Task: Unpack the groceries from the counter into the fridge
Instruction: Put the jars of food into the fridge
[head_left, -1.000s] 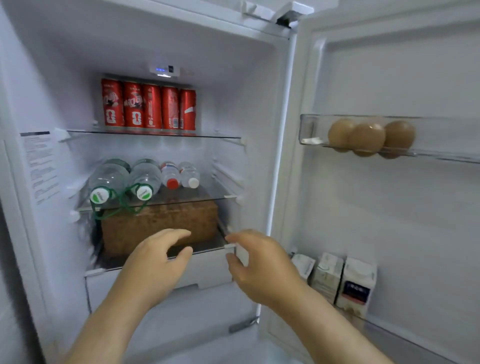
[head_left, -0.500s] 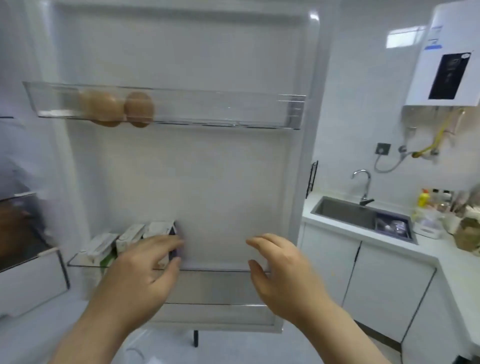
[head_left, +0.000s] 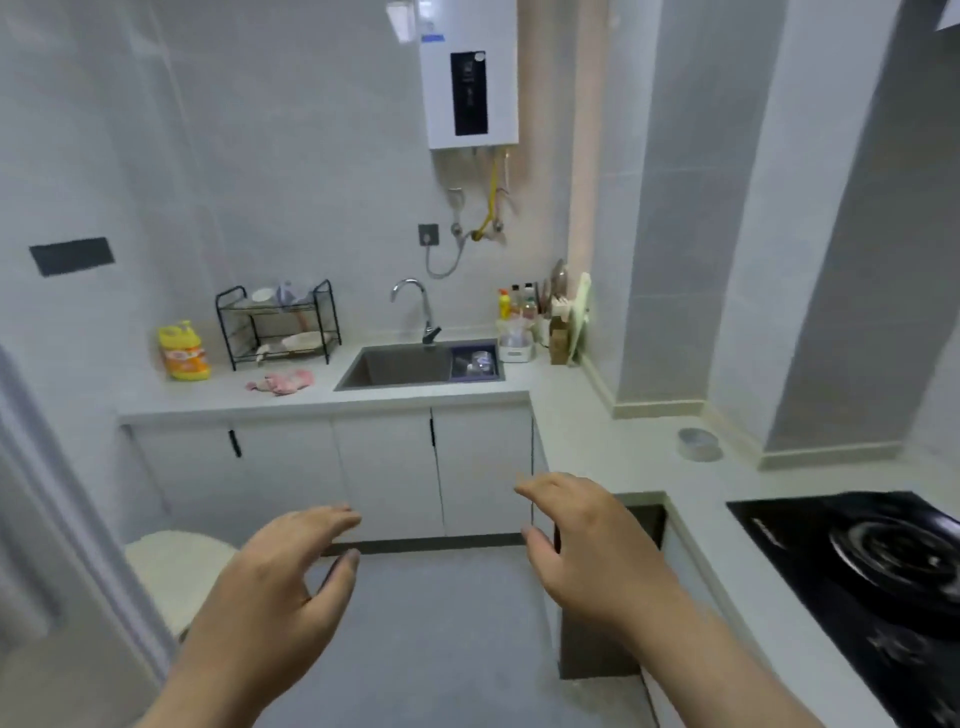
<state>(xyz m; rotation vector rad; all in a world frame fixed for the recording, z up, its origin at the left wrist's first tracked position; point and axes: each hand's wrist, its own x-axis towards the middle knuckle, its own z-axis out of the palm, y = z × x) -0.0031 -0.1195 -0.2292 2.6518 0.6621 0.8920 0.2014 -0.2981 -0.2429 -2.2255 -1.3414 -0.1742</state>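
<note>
Both hands reach forward low in the frame, palms down, fingers loosely spread and empty, well apart: left hand (head_left: 280, 582) lower centre-left, right hand (head_left: 587, 551) lower centre-right. The pale counter (head_left: 597, 431) wraps from middle to right, bearing a yellow bottle (head_left: 184, 351) and a pink cloth (head_left: 283, 382).

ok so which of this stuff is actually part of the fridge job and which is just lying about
Job: left hand, right hand, both empty; counter. No groceries show clearly.
Lying about: yellow bottle, pink cloth, dish rack, grey round object, hob.
</note>
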